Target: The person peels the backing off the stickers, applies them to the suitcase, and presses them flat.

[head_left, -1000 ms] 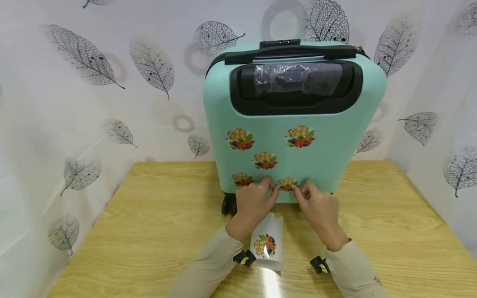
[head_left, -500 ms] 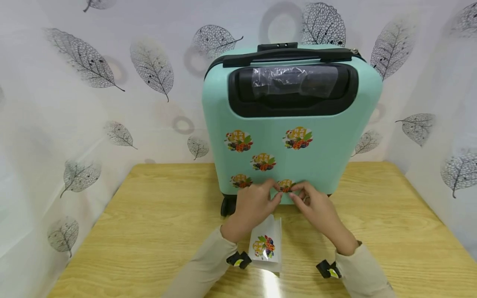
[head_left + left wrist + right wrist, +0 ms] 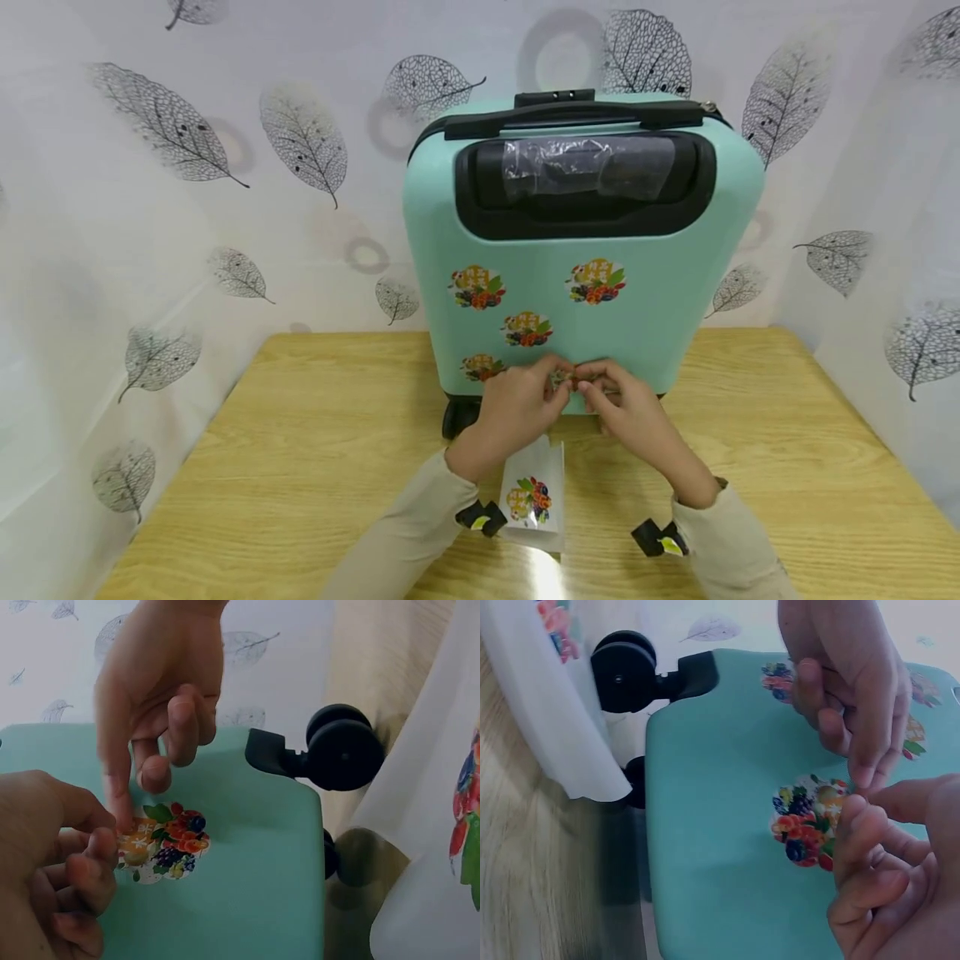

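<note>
A round fruit-print sticker (image 3: 562,379) lies against the lower front of a mint-green suitcase (image 3: 645,308), mostly hidden by fingers in the head view. My left hand (image 3: 517,408) touches it from the left with index finger and thumb. From the other side my right hand (image 3: 633,417) meets it, index fingertip close to the left one. In the left wrist view the sticker (image 3: 172,844) looks flat on the shell, with fingertips at its edge. The right wrist view shows the sticker (image 3: 799,829) partly covered by the right hand's fingers. The other fingers of both hands are loosely bent.
Several matching stickers, one near the centre (image 3: 527,329), are on the suitcase front. A white backing sheet (image 3: 528,500) with one sticker lies on the wooden table (image 3: 315,450) between the forearms. Black caster wheels (image 3: 459,417) stand under the suitcase. A leaf-patterned wall covering (image 3: 322,275) rises behind.
Both hands' index fingers have moved inward over the sticker and now almost meet, covering more of it. The right forearm has shifted slightly outward; the suitcase sits slightly lower left in view.
</note>
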`<state>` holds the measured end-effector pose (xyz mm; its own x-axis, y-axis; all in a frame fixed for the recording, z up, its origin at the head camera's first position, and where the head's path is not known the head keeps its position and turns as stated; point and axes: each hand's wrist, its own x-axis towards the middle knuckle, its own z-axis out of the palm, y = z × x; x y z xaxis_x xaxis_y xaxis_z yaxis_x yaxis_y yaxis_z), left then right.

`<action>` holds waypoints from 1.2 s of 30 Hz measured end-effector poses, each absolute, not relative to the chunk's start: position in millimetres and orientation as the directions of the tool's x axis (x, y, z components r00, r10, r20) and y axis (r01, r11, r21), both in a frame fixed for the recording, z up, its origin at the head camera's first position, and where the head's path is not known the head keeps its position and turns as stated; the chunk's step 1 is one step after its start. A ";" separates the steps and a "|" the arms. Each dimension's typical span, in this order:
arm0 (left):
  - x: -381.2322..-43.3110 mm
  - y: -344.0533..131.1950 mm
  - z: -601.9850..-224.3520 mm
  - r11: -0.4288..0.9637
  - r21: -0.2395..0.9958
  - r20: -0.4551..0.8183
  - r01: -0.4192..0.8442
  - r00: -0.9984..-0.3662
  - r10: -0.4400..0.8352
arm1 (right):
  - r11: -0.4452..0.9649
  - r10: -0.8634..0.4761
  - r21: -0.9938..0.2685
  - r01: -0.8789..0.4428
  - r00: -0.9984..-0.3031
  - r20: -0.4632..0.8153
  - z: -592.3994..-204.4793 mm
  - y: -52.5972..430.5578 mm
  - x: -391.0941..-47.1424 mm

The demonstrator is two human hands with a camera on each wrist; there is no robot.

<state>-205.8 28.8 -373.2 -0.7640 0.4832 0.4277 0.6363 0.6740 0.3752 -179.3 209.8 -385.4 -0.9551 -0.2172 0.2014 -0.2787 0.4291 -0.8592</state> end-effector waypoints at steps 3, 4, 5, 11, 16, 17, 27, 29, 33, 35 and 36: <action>-207.7 25.2 -370.2 0.623 0.483 0.349 0.615 -0.788 0.507 | 0.371 -0.235 -0.895 -0.248 -0.957 0.168 -385.1 218.2 -180.3; -208.3 23.3 -369.0 0.602 0.526 0.318 0.601 -0.795 0.516 | 0.353 -0.242 -0.904 -0.242 -0.957 0.161 -385.7 221.9 -180.7; -208.8 21.2 -368.1 0.582 0.568 0.284 0.582 -0.802 0.525 | 0.332 -0.254 -0.912 -0.242 -0.954 0.160 -386.2 225.5 -181.0; -211.8 10.9 -368.9 0.495 0.734 0.135 0.466 -0.813 0.566 | 0.239 -0.335 -0.947 -0.214 -0.934 0.126 -390.5 241.2 -183.7; -215.3 7.3 -377.7 0.445 0.812 0.057 0.378 -0.810 0.584 | 0.188 -0.356 -0.968 -0.165 -0.930 0.089 -395.0 242.8 -186.0; -215.9 6.7 -380.1 0.431 0.830 0.038 0.354 -0.808 0.588 | 0.179 -0.360 -0.972 -0.154 -0.929 0.080 -396.5 242.8 -186.1; -219.0 6.7 -398.1 0.355 0.903 -0.046 0.242 -0.767 0.640 | 0.091 -0.444 -0.988 -0.125 -0.893 0.072 -413.8 242.5 -187.0; -219.2 5.9 -401.3 0.359 0.901 -0.053 0.243 -0.760 0.648 | 0.087 -0.467 -0.991 -0.106 -0.883 0.054 -416.4 242.1 -187.4; -219.3 4.0 -407.7 0.363 0.903 -0.066 0.231 -0.759 0.647 | 0.086 -0.486 -0.994 -0.070 -0.874 0.019 -419.7 241.0 -187.9; -218.8 3.6 -410.0 0.354 0.909 -0.068 0.222 -0.758 0.649 | 0.084 -0.487 -0.995 -0.059 -0.873 0.011 -421.1 240.8 -188.3; -218.7 3.5 -411.4 0.347 0.913 -0.068 0.216 -0.757 0.650 | 0.083 -0.488 -0.995 -0.056 -0.873 0.008 -421.9 240.9 -188.5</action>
